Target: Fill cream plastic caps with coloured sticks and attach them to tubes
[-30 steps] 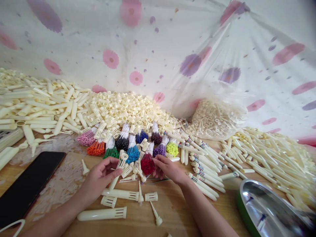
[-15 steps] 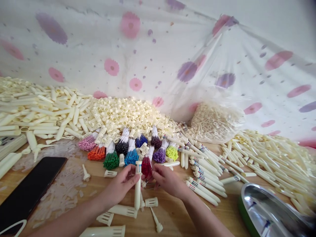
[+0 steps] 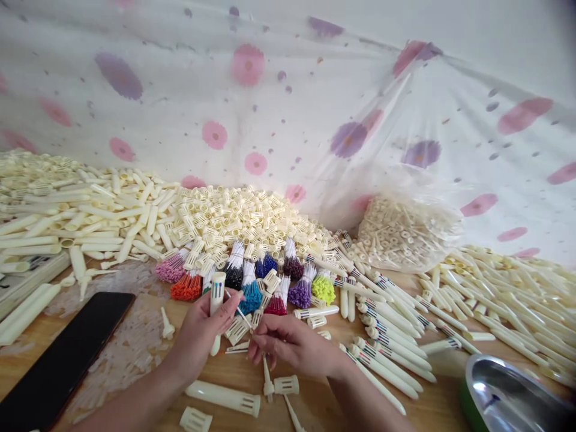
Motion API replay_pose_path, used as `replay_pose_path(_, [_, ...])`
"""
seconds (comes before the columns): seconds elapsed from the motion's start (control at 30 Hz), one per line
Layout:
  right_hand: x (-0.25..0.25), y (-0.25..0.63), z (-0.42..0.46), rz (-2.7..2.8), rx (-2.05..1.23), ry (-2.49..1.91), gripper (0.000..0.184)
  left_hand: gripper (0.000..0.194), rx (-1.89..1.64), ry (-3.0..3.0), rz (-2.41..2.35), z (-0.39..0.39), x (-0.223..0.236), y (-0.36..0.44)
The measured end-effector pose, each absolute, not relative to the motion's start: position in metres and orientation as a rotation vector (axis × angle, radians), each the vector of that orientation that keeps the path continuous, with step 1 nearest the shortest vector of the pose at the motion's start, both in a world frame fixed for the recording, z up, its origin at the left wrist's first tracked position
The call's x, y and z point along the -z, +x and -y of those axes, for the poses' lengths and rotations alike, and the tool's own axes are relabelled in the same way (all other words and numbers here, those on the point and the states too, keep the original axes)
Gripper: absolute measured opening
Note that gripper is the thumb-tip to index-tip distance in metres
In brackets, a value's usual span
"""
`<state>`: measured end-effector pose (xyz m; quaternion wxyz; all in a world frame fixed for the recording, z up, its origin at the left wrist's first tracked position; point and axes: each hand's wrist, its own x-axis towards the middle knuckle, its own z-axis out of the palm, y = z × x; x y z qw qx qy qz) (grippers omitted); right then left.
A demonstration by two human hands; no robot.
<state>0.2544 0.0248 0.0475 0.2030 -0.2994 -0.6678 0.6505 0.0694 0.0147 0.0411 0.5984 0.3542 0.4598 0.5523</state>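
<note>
My left hand [image 3: 202,327] is wrapped round a cream multicolour pen [image 3: 217,291], held upright with colours showing in its slotted top. Beside it, a thin white stick like a pen refill [image 3: 243,316] slants from my left fingertips to my right. My right hand [image 3: 292,347] is closed in a pinch at the stick's lower end; its fingertips are partly hidden. Just beyond lie refill bundles with coloured ends, among them blue [image 3: 249,294], red [image 3: 276,300] and purple [image 3: 300,293]. Below my hands rest a cream barrel [image 3: 225,398], a slotted collar [image 3: 286,384] and a pointed tip [image 3: 268,384].
Cream barrels [image 3: 103,210] and slotted collars [image 3: 252,216] are heaped at the back. Pens with coloured slots [image 3: 391,366] lie in rows to the right, by a green-sided metal tray [image 3: 468,390]. A bag of small parts [image 3: 405,231] stands behind. A phone [image 3: 76,354] lies left.
The pen in my left hand has moved up and left. My right hand has come away from the red bundle, and a white refill now shows between my hands. The view has shifted slightly.
</note>
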Motion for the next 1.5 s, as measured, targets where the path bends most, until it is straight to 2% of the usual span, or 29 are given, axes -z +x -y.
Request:
replay_pose_path(0.27, [-0.026, 0.241, -0.03, 1.153, -2.072, -0.638, 0.042, 0.031, -1.434, 0.883, -1.119, -0.016, -0.047, 0.062])
replay_pose_path(0.4, [-0.02, 0.237, -0.032, 0.838, -2.132, -0.66, 0.031, 0.033, -1.429, 0.835, -1.131, -0.02, -0.047, 0.064])
replay_pose_path(0.57, [-0.014, 0.238, -0.042, 0.614, -1.982, -0.796, 0.025, 0.037, -1.329, 0.781, -1.223, -0.021, -0.045, 0.067])
replay_pose_path(0.7, [-0.031, 0.26, -0.055, 0.641, -1.813, -0.813, 0.023, 0.04, -1.171, 0.902, -1.277, -0.018, -0.038, 0.065])
replay_pose_path(0.83, [-0.063, 0.29, -0.062, 0.723, -1.614, -0.819, 0.02, 0.029, -1.05, 1.159, -1.283, -0.007, -0.038, 0.063])
replay_pose_path(1.03, [-0.092, 0.305, -0.054, 1.326, -1.31, -0.932, 0.011, 0.022, -0.749, 1.556, -1.327, 0.001, -0.046, 0.054])
replay_pose_path(1.2, [-0.094, 0.31, -0.047, 1.534, -1.184, -0.989, 0.012, 0.018, -0.785, 1.704, -1.294, -0.001, -0.044, 0.049])
replay_pose_path(1.5, [-0.093, 0.302, -0.039, 1.66, -1.176, -0.949, 0.012, 0.017, -0.881, 1.791, -1.3, 0.001, -0.039, 0.049])
